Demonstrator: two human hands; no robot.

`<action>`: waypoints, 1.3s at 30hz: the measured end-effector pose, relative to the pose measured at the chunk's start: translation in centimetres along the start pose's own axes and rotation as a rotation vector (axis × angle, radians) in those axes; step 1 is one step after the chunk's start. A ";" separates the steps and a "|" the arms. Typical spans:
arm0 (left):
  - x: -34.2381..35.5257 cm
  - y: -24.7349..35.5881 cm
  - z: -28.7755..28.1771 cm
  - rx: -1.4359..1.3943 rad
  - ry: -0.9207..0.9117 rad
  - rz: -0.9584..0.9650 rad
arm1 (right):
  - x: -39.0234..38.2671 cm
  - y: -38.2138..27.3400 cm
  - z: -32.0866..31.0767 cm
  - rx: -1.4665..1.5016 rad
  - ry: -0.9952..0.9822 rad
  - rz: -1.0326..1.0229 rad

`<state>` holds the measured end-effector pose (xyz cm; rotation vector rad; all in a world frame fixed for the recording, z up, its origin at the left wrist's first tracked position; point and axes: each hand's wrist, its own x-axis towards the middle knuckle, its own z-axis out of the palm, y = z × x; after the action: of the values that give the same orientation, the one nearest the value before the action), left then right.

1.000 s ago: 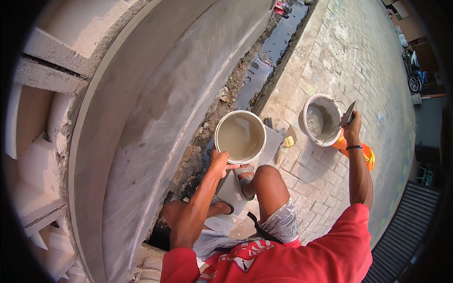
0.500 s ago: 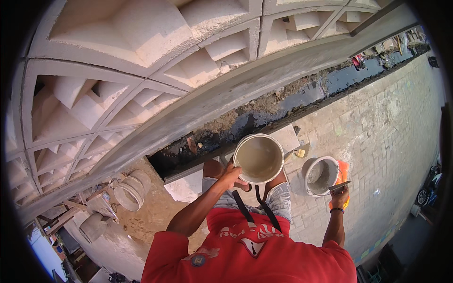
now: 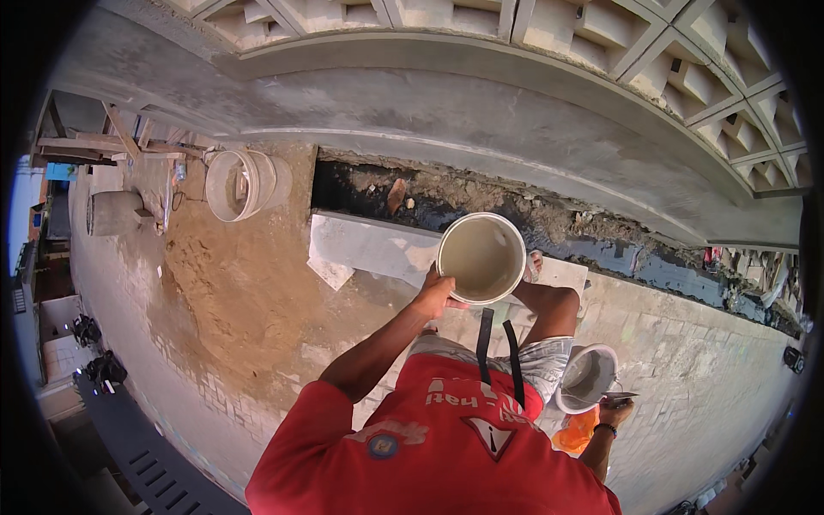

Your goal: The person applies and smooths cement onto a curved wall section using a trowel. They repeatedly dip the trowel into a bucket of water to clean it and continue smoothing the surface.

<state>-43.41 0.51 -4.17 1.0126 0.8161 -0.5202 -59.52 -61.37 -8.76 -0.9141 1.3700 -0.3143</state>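
My left hand [image 3: 436, 292] is closed on the side of a round pale bucket [image 3: 465, 235], held up in front of my body with its mouth facing up. The inside looks grey-beige; whether it holds liquid I cannot tell. Low on my right side, my right hand [image 3: 614, 414] grips a trowel [image 3: 620, 396], its thin blade at the rim of a second pale bucket [image 3: 610, 365]. That bucket stands on the paving beside my knee, with grey mortar-like material inside. An orange plastic bag [image 3: 577, 431] lies against it, next to my right wrist.
Ahead runs an open ditch [image 3: 549, 219] of dark water below a grey plastered wall [image 3: 412, 103] with patterned blocks above. A concrete slab [image 3: 369, 245] edges the ditch. To the left are a sand heap [image 3: 219, 300], stacked buckets [image 3: 232, 189] and timber pieces [image 3: 124, 133].
My view has swung to the left, showing more sand and paving. My left hand still holds the bucket; the trowel in my right hand has come to the mortar bucket's rim.
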 end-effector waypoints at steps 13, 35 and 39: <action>-8.2 -10.2 -21.8 -0.221 0.251 0.115 | -4.8 3.7 7.1 -0.493 -0.417 -0.317; 13.4 -14.5 -25.1 -0.095 0.376 -0.035 | 2.4 25.4 28.4 -0.391 -0.351 0.174; 15.8 -12.2 -22.2 0.007 0.372 -0.078 | 3.0 25.0 28.8 -0.407 -0.324 0.161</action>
<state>-50.41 14.61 -29.55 1.1035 1.1882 -0.4055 -39.83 -36.86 -30.52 -1.1238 1.2132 0.2384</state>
